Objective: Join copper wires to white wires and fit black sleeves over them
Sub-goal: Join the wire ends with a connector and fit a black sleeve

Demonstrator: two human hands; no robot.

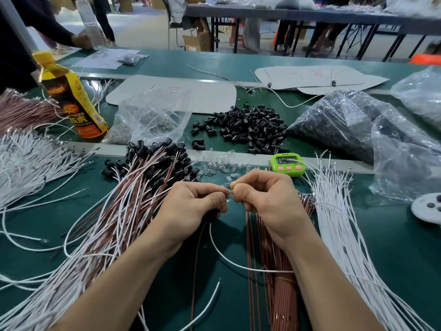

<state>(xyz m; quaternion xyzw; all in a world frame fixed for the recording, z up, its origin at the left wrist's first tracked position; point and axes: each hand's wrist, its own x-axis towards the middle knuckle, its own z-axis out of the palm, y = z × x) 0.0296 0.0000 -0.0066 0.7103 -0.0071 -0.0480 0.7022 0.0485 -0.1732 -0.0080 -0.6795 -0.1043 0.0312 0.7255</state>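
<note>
A tiny clear piece [229, 195] joins a white wire [250, 268] and copper wire [195, 271] just above the mid worktop [393, 247]. Their ends point away from me, lengths trailing back. My left hand [191, 206] and right hand [265, 199] meet, pinching it. A loosened pinch could drop it.

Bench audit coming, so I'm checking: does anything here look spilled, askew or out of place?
Black sleeves lie spilled in a loose heap on the green mat, beside the plastic bag. Small clear pieces are scattered along the grey strip. No damage shows.
</note>
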